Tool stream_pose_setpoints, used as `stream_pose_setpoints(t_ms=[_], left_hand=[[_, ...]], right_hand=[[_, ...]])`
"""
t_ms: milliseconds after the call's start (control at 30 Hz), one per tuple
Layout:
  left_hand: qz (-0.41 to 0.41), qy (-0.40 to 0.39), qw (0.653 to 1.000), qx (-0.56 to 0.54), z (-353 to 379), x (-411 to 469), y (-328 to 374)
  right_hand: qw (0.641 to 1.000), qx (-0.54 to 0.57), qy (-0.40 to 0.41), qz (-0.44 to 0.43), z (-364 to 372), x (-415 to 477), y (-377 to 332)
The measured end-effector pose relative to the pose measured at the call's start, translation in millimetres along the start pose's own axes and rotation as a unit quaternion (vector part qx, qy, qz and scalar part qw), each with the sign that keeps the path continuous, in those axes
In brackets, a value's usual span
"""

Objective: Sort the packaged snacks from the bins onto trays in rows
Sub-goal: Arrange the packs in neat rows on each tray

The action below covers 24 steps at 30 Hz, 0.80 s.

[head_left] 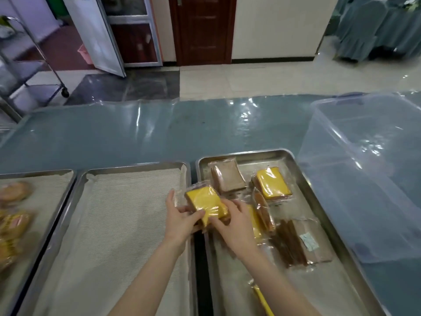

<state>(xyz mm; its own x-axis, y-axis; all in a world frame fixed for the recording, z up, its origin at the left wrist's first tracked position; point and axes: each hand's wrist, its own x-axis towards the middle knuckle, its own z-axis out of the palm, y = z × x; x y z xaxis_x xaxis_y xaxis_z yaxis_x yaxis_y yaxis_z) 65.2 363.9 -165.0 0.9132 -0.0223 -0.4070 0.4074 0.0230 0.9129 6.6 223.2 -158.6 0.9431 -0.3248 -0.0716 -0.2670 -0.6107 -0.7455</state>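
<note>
A yellow-topped wrapped cake slice (pixel 206 202) hangs over the gap between the middle tray (pixel 127 224) and the right tray (pixel 319 201). My left hand (pixel 182 218) grips its left side and my right hand (pixel 232 221) pinches its near right corner. On the right tray lie a brown slice (pixel 227 176), another yellow slice (pixel 272 182), a slice standing on edge (pixel 264 213) and a brown pack with a label (pixel 300 242). The middle tray holds only a woven liner.
A clear plastic bin (pixel 364 167) stands at the right on the blue plastic-covered table (pixel 114 133). The left tray (pixel 34 201) holds blurred round yellow snacks (pixel 13 222). A metal trolley (pixel 29 65) and doors stand beyond the table.
</note>
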Motion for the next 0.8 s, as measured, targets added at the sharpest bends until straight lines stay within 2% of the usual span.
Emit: stream_pose_setpoints(t_ms=[133,267,433,500,600,733,800], left_hand=[[0.019,0.034,0.999,-0.026,-45.9,11.2,7.9],[0.034,0.08,0.994,-0.072,-97.7,34.5,13.7],[0.006,0.116,0.988,-0.1,-187.0,86.4,14.5],[-0.001,0.153,0.987,-0.055,-224.6,110.6,12.7],[-0.003,0.196,0.978,0.069,-270.9,139.2,10.1],[0.049,0.164,0.963,0.207,-294.6,153.7,7.3],[0.084,0.137,0.945,0.284,-294.9,155.3,4.1]], right_hand=[[0.994,0.063,0.057,0.063,41.2,12.0,-42.9],[0.979,0.18,0.013,0.098,99.3,30.9,-92.8],[0.98,0.181,-0.002,0.079,178.1,75.9,-140.4],[0.978,0.191,-0.016,0.085,211.2,94.8,-155.3],[0.975,0.193,-0.044,0.101,258.7,118.1,-171.4],[0.971,0.2,-0.024,0.13,299.3,135.2,-176.9],[0.976,0.171,-0.007,0.136,307.8,138.6,-174.6]])
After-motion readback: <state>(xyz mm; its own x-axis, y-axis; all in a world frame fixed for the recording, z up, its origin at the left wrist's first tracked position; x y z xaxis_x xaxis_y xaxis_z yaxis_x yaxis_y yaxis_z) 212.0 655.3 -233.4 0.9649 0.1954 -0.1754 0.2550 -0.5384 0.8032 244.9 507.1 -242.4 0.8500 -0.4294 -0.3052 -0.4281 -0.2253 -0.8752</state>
